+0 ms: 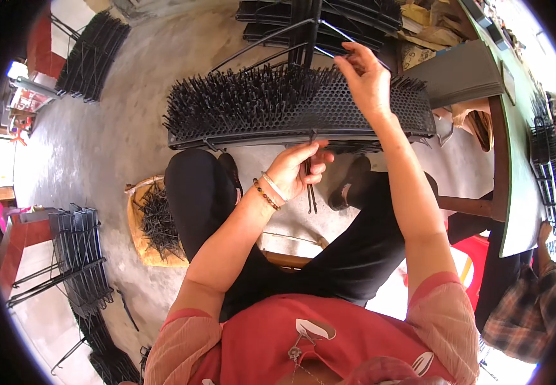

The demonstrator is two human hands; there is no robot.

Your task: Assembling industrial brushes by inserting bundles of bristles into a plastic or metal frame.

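A long black rack [373,114] with a perforated top lies across in front of my knees. Thin black rods [226,102] stand densely in its left and middle part, while open holes show toward the right. My left hand [300,168] is closed around a few thin black rods [311,192] just below the rack's near edge, their ends pointing down. Over the rack's right part, my right hand [364,74] has its thumb and fingers bent together in a pinch. Whatever those fingertips hold is too small to make out.
A yellow sack [138,230] of loose black rods lies on the floor by my left leg. Stacked black racks [79,256] stand at the left, others [93,54] farther back. At the right are a green-topped table [522,192] and another person's plaid clothing [522,314].
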